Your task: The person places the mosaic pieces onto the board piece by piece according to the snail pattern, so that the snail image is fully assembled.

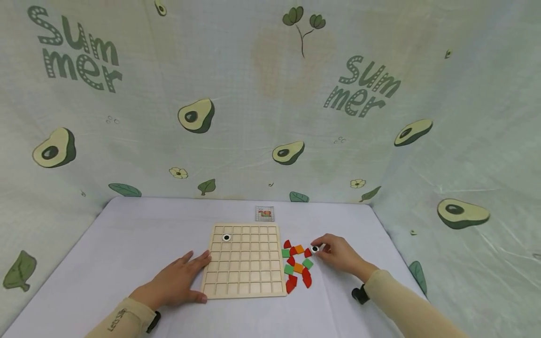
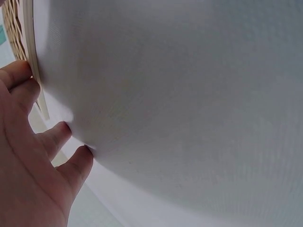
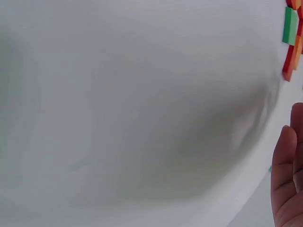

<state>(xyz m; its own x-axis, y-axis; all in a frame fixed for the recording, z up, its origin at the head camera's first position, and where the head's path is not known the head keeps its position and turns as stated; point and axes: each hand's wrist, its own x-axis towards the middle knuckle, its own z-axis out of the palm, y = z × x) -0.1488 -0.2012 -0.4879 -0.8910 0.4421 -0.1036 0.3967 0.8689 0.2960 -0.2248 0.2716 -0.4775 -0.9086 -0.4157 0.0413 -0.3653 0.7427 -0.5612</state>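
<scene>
A wooden grid board (image 1: 244,296) lies on the white table, with one white tile bearing a black dot (image 1: 226,237) in a cell near its upper left. My left hand (image 1: 177,280) rests at the board's left edge, fingers spread; in the left wrist view two fingers (image 2: 23,90) touch the board's side and two others press the cloth. To the right of the board, my right hand (image 1: 341,254) pinches a second white eye tile (image 1: 314,249) between thumb and fingertips. Its fingers (image 3: 284,161) show only at the right border of the right wrist view.
Several red, green and orange tiles (image 1: 298,268) lie loose along the board's right side, close to my right hand. A small picture card (image 1: 265,213) lies behind the board. A printed cloth (image 1: 253,178) hangs around the table's back and sides.
</scene>
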